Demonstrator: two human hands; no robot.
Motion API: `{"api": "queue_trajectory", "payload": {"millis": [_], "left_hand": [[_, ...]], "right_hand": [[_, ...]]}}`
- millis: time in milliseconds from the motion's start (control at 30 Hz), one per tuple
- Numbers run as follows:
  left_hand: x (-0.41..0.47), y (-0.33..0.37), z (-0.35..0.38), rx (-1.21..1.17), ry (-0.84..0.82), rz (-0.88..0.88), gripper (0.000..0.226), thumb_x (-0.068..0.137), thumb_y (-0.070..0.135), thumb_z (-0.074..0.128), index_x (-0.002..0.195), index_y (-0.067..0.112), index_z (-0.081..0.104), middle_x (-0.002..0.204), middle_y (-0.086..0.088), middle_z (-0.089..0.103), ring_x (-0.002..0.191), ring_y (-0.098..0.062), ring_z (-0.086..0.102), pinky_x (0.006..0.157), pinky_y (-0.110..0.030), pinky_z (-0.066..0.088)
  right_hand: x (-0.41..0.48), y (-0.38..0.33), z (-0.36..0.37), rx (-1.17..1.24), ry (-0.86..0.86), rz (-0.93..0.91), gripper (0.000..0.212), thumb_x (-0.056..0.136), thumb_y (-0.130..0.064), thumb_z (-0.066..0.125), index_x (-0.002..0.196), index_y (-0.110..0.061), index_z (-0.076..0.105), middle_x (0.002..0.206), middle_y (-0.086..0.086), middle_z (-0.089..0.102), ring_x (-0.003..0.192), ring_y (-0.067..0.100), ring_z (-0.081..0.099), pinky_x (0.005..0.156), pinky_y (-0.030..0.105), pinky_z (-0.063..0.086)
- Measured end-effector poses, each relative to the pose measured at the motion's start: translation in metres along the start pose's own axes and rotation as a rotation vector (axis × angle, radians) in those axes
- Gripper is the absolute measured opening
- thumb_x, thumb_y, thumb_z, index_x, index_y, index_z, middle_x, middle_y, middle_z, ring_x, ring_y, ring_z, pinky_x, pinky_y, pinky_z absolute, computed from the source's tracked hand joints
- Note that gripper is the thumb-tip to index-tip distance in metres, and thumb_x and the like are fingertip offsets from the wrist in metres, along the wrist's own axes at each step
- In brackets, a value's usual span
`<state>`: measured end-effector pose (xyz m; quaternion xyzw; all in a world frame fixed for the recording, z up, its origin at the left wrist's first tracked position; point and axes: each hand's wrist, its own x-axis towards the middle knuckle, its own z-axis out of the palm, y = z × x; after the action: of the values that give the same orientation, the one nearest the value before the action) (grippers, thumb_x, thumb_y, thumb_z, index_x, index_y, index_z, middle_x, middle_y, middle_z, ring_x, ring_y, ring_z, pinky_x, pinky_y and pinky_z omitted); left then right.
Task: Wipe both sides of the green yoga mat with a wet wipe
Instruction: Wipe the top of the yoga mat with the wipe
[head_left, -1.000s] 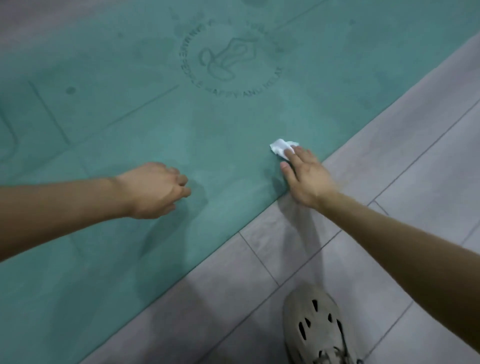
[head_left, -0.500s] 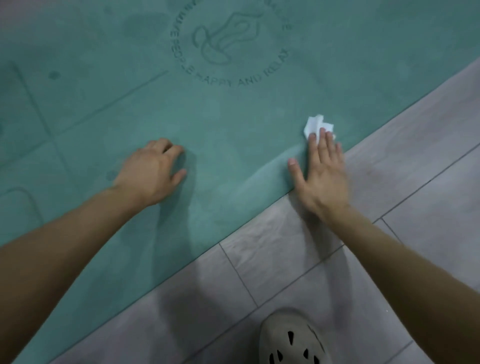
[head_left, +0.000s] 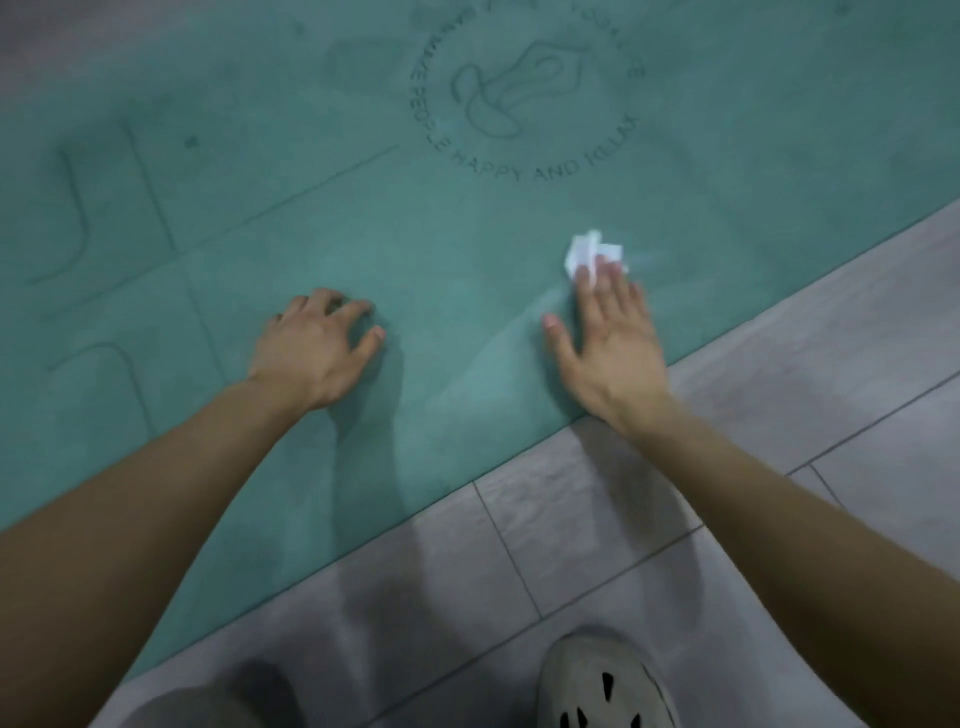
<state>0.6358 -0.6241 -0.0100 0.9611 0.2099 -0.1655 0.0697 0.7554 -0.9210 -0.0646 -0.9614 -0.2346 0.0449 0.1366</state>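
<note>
The green yoga mat lies flat on the floor and fills the upper left of the view, a round printed logo near its top. My right hand lies flat near the mat's near edge, straight fingertips pressing a crumpled white wet wipe onto the mat. My left hand rests on the mat to the left, fingers spread and slightly bent, its fingertips touching the surface and holding nothing.
Grey floor tiles run along the mat's lower right edge. A pale perforated shoe stands on the tiles at the bottom, and a grey trouser knee shows at the bottom left.
My right hand has pushed the wipe further onto the mat, away from its edge. The left hand has gone from hovering loosely curled to resting spread on the mat.
</note>
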Motion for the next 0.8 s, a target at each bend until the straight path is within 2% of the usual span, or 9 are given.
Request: {"api": "queue_trajectory", "payload": {"millis": [100, 167, 233, 300, 400, 433, 567, 667, 800], "left_hand": [[0.005, 0.000, 0.001, -0.023, -0.039, 0.011, 0.057, 0.099, 0.055, 0.046, 0.150, 0.031, 0.054, 0.146, -0.008, 0.052, 0.136, -0.036, 0.045, 0.115, -0.049, 0.042], [0.009, -0.006, -0.005, 0.013, -0.051, 0.038, 0.054, 0.099, 0.049, 0.049, 0.150, 0.032, 0.055, 0.143, -0.009, 0.053, 0.134, -0.037, 0.047, 0.114, -0.048, 0.043], [0.013, -0.013, -0.014, 0.035, -0.085, 0.073, 0.051, 0.100, 0.040, 0.053, 0.151, 0.033, 0.054, 0.143, -0.008, 0.053, 0.135, -0.036, 0.047, 0.114, -0.046, 0.042], [0.018, -0.017, -0.018, 0.035, -0.114, 0.099, 0.052, 0.101, 0.037, 0.054, 0.152, 0.033, 0.054, 0.143, -0.008, 0.052, 0.135, -0.035, 0.047, 0.115, -0.043, 0.039], [0.018, -0.020, -0.014, -0.004, -0.115, 0.112, 0.054, 0.099, 0.035, 0.057, 0.153, 0.035, 0.053, 0.142, -0.005, 0.052, 0.135, -0.031, 0.046, 0.115, -0.045, 0.042], [0.017, -0.021, -0.011, -0.015, -0.107, 0.114, 0.055, 0.098, 0.035, 0.058, 0.153, 0.035, 0.052, 0.142, -0.004, 0.051, 0.134, -0.030, 0.045, 0.114, -0.046, 0.042], [0.015, -0.032, -0.003, 0.002, -0.105, 0.146, 0.064, 0.094, 0.039, 0.055, 0.158, 0.037, 0.045, 0.147, -0.002, 0.048, 0.135, -0.029, 0.041, 0.115, -0.046, 0.042], [0.014, -0.034, -0.003, 0.028, -0.134, 0.159, 0.069, 0.095, 0.038, 0.055, 0.162, 0.039, 0.037, 0.153, -0.002, 0.042, 0.141, -0.028, 0.036, 0.115, -0.046, 0.043], [0.016, -0.032, -0.009, 0.037, -0.173, 0.153, 0.075, 0.093, 0.035, 0.056, 0.163, 0.044, 0.030, 0.158, 0.003, 0.035, 0.145, -0.023, 0.031, 0.115, -0.045, 0.044]], "right_hand": [[-0.061, -0.063, 0.024, 0.030, -0.238, -0.771, 0.077, 0.107, -0.059, 0.040, 0.167, -0.014, 0.021, 0.175, 0.008, 0.014, 0.163, 0.022, 0.004, 0.131, 0.046, 0.013], [-0.062, -0.067, 0.028, -0.080, -0.318, -1.038, 0.071, 0.109, -0.060, 0.034, 0.167, -0.019, 0.026, 0.175, 0.003, 0.017, 0.163, 0.018, 0.006, 0.131, 0.046, 0.009], [-0.020, -0.042, 0.025, -0.115, -0.230, -0.885, 0.067, 0.111, -0.057, 0.028, 0.167, -0.022, 0.024, 0.175, 0.001, 0.018, 0.163, 0.017, 0.008, 0.131, 0.047, 0.011], [0.034, -0.007, 0.008, -0.120, -0.093, -0.465, 0.073, 0.109, -0.060, 0.017, 0.167, -0.017, 0.025, 0.174, 0.006, 0.022, 0.162, 0.024, 0.016, 0.130, 0.050, 0.014], [0.074, 0.012, -0.017, -0.088, -0.127, 0.116, 0.094, 0.100, -0.073, 0.006, 0.167, -0.008, 0.016, 0.175, 0.017, 0.010, 0.162, 0.030, 0.007, 0.132, 0.045, 0.003], [0.067, -0.003, -0.012, -0.093, -0.145, 0.085, 0.096, 0.100, -0.075, 0.010, 0.167, -0.006, 0.013, 0.174, 0.020, 0.006, 0.163, 0.031, 0.003, 0.132, 0.045, 0.002], [0.009, -0.064, 0.018, -0.187, -0.252, -0.672, 0.090, 0.103, -0.071, 0.028, 0.165, -0.006, 0.022, 0.173, 0.021, 0.015, 0.162, 0.033, 0.008, 0.132, 0.047, 0.009], [0.034, -0.073, 0.004, -0.247, -0.245, -0.701, 0.077, 0.106, -0.065, 0.020, 0.163, -0.014, 0.032, 0.170, 0.021, 0.026, 0.159, 0.034, 0.021, 0.131, 0.051, 0.009], [0.067, -0.062, -0.022, -0.327, -0.295, -0.820, 0.076, 0.107, -0.064, 0.015, 0.168, -0.020, 0.018, 0.175, 0.016, 0.011, 0.162, 0.031, 0.011, 0.132, 0.046, 0.008]]}}
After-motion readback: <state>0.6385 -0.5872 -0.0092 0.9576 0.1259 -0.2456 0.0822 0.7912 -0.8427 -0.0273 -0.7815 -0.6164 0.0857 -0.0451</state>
